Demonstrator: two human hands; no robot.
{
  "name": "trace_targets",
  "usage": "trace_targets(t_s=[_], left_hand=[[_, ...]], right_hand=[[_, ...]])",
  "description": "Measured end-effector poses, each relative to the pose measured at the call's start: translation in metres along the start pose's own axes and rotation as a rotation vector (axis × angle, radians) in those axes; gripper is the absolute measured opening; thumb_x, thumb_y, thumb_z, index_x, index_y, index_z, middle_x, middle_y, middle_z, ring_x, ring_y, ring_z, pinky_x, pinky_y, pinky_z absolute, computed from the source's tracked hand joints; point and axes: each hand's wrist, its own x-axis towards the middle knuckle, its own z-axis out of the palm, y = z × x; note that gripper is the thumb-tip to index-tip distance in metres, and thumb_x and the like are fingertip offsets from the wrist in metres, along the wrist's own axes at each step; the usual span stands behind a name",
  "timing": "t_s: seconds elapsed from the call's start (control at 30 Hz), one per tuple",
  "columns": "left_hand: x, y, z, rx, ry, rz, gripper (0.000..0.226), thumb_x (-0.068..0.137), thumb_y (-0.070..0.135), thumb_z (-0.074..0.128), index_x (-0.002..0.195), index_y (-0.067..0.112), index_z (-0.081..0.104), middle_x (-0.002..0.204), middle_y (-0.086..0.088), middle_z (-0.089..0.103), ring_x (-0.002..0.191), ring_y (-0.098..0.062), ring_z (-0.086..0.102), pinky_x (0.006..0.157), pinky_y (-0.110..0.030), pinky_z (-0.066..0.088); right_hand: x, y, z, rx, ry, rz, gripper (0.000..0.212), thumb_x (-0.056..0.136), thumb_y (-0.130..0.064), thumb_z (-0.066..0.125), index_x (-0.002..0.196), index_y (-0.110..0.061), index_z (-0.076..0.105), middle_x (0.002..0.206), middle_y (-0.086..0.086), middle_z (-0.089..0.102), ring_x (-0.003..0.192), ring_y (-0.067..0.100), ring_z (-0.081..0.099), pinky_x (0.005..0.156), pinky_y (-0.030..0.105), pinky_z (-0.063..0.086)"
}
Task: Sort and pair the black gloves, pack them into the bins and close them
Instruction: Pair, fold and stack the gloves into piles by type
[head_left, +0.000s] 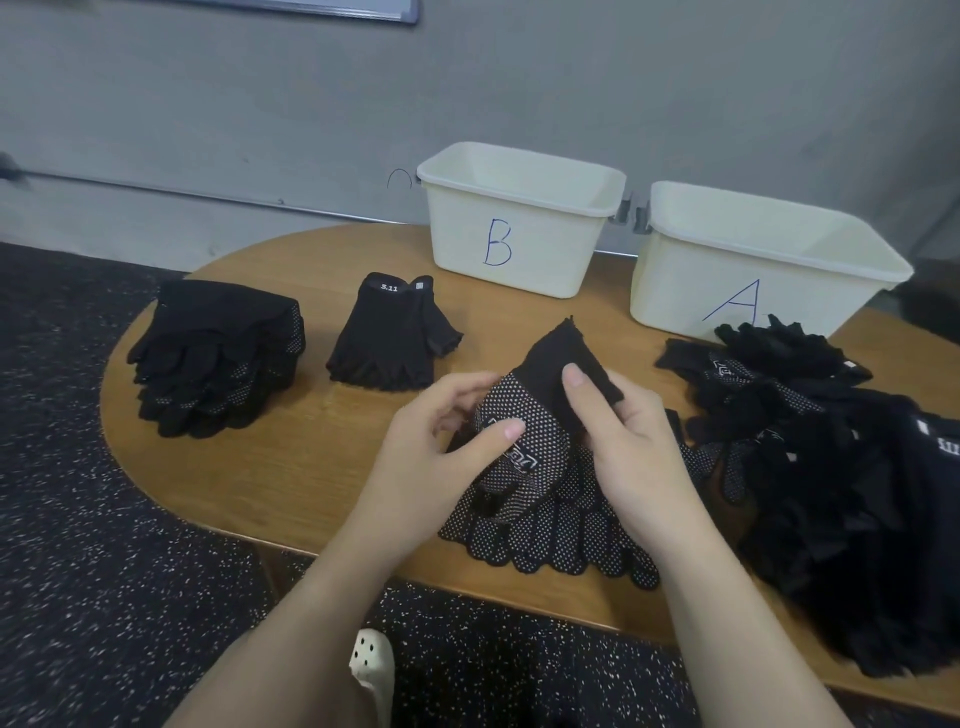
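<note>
So the dotted glove (524, 441) being worked on is about as floppy as it gets: light knit fabric, no stiffness, but the grip dots on the palm side should keep it from sliding around, I'd guess. Best spot to grab looks like the plain ribbed cuff, since that's the thickest bit and it folds cleanly. The right hand (623, 431) is doing exactly that, thumb clamped over the cuff with the fingers wrapped underneath. The left hand (441, 436) sits just across from it, thumb pressed on the dotted palm and fingers curled round the glove's edge, so both are closed on the same glove, held a little above the table (291, 467). Directly under the hands lie more dotted gloves (550, 535), and the big unsorted heap (831, 493) is just beyond the right hand. Past the left hand sit two sorted stacks (218, 358), with bins B (519, 223) and A (753, 260) further back, both open.
</note>
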Motion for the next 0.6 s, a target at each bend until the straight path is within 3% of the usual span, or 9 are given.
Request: trace_targets(t_s=[0.07,0.1,0.17,0.3,0.4,0.47,0.53,0.6], left_hand=[[0.0,0.001,-0.002,-0.099,0.001,-0.025,0.013,0.092,0.026,0.075,0.103,0.032,0.076,0.097,0.012,0.076,0.095,-0.006,0.07,0.085,-0.024,0.054],[-0.001,0.001,-0.003,-0.14,-0.007,-0.041,0.005,0.092,0.027,0.074,0.094,0.029,0.077,0.092,0.006,0.076,0.09,-0.012,0.071,0.082,-0.027,0.056],[-0.002,0.002,-0.004,-0.18,-0.033,-0.059,0.009,0.092,0.029,0.072,0.088,0.023,0.077,0.091,-0.002,0.077,0.088,-0.02,0.073,0.077,-0.029,0.058],[-0.005,0.006,-0.008,-0.22,-0.094,-0.082,0.019,0.089,0.042,0.073,0.082,0.024,0.071,0.092,-0.004,0.075,0.089,-0.019,0.072,0.079,-0.034,0.057],[-0.006,0.008,-0.008,-0.305,-0.164,-0.127,0.024,0.082,0.046,0.074,0.081,0.024,0.062,0.088,-0.009,0.066,0.088,-0.02,0.065,0.084,-0.043,0.054],[-0.007,0.009,-0.008,-0.374,-0.188,-0.144,0.02,0.082,0.04,0.076,0.084,0.028,0.061,0.086,-0.007,0.058,0.088,-0.021,0.061,0.089,-0.043,0.051],[-0.006,0.01,-0.006,-0.491,-0.207,-0.2,0.019,0.084,0.038,0.077,0.096,0.026,0.068,0.097,-0.007,0.066,0.099,-0.022,0.066,0.098,-0.043,0.053],[-0.006,0.013,-0.005,-0.608,-0.228,-0.277,0.018,0.088,0.037,0.074,0.105,0.029,0.076,0.112,-0.002,0.075,0.109,-0.019,0.071,0.095,-0.035,0.057]], right_hand=[[0.0,-0.002,-0.002,0.024,0.007,0.003,0.043,0.095,-0.06,0.058,0.106,-0.022,0.075,0.103,0.01,0.077,0.099,0.034,0.071,0.092,0.059,0.056],[0.0,-0.003,-0.003,0.032,0.018,0.008,0.043,0.095,-0.059,0.059,0.106,-0.021,0.074,0.104,0.011,0.076,0.101,0.036,0.07,0.093,0.061,0.055],[0.0,-0.003,-0.006,0.026,0.029,-0.004,0.042,0.095,-0.057,0.058,0.104,-0.019,0.073,0.104,0.014,0.075,0.103,0.041,0.067,0.095,0.065,0.052],[-0.001,-0.004,-0.007,0.002,0.035,-0.033,0.034,0.098,-0.051,0.056,0.103,-0.023,0.074,0.102,0.01,0.076,0.102,0.038,0.068,0.093,0.063,0.053],[-0.002,-0.007,-0.003,0.022,0.027,-0.028,0.031,0.098,-0.052,0.056,0.104,-0.028,0.076,0.1,0.005,0.078,0.096,0.03,0.073,0.088,0.059,0.057],[-0.003,-0.007,-0.002,0.038,0.022,-0.02,0.036,0.096,-0.052,0.058,0.101,-0.021,0.075,0.098,0.009,0.077,0.095,0.031,0.074,0.085,0.059,0.056],[-0.004,-0.008,0.0,0.062,0.008,-0.027,0.04,0.094,-0.051,0.063,0.098,-0.012,0.072,0.097,0.016,0.075,0.092,0.03,0.072,0.083,0.061,0.055],[-0.004,-0.007,0.0,0.085,-0.007,-0.033,0.042,0.092,-0.05,0.068,0.097,-0.008,0.071,0.097,0.02,0.074,0.089,0.035,0.072,0.082,0.061,0.055]])
